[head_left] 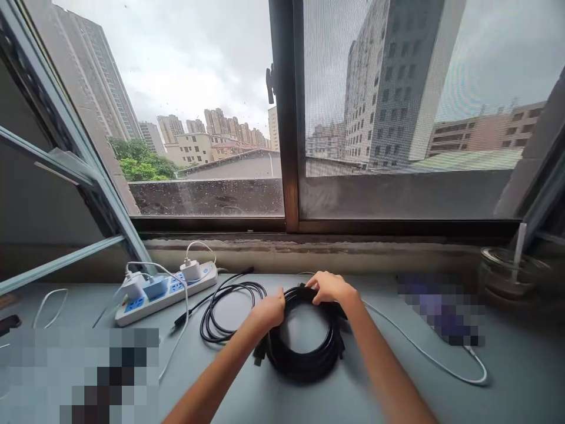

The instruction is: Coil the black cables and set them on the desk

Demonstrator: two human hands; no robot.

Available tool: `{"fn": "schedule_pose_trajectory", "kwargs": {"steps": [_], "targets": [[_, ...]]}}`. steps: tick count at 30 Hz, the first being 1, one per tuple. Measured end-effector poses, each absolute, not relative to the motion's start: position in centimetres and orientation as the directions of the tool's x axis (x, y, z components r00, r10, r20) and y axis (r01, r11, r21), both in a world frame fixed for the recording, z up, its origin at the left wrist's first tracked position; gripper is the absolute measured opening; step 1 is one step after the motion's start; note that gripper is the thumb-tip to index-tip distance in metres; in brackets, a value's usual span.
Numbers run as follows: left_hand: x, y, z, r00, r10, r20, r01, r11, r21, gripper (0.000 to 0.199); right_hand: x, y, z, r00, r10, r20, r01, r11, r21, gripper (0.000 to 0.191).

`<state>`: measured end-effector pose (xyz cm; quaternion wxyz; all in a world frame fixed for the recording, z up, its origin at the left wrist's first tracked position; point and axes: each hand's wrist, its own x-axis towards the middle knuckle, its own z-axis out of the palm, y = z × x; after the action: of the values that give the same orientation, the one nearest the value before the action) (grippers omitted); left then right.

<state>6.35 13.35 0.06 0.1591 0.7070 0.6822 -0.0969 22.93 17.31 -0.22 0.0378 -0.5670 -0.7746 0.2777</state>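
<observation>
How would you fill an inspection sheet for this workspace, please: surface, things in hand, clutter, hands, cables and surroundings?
Surface: grey-blue table; lower-left part pixelated, cannot be judged.
Things in hand: thick black cable coil, between the two hands.
Clutter: glass with a straw at the right; pixelated item left of it.
Hands: left hand and right hand both touch the thick coil; firmness of grip cannot be told.
Cables: thinner black cable, loosely looped, left of the thick coil; white cable reaching the pixelated item; power strip farther left, with plugs inserted.
Surroundings: window behind the table; buildings outside.
</observation>
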Motion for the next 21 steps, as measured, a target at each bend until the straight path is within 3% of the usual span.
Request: {"fn": "schedule_pose_trajectory", "kwargs": {"steps": [6,11,16,21], "targets": [[8.0,12.1,0.6,0.041,0.958,-0.283,0.997,-0.02,0.077,0.043,23.0,17.1,-1.0,-0.332,0.915,-0.229,0.893,0.226,-0.389,0.039],[8.1,11.5,2.5,0.043,0.974,-0.221,0.997,-0.026,0.078,0.038,22.4,17.0,-3.0,-0.424,0.901,-0.095,0.835,0.348,-0.426,0.056],[6.6,10.3,5.0,0.102,0.96,-0.262,0.989,-0.07,0.128,0.035,21.9,17.3,-5.0,-0.466,0.885,-0.002,0.78,0.41,-0.472,0.038],[7.3,7.7,6.2,0.249,0.925,-0.286,0.96,-0.196,0.201,0.04,22.0,17.8,-6.7,-0.351,0.933,0.084,0.813,0.347,-0.468,0.036]]}}
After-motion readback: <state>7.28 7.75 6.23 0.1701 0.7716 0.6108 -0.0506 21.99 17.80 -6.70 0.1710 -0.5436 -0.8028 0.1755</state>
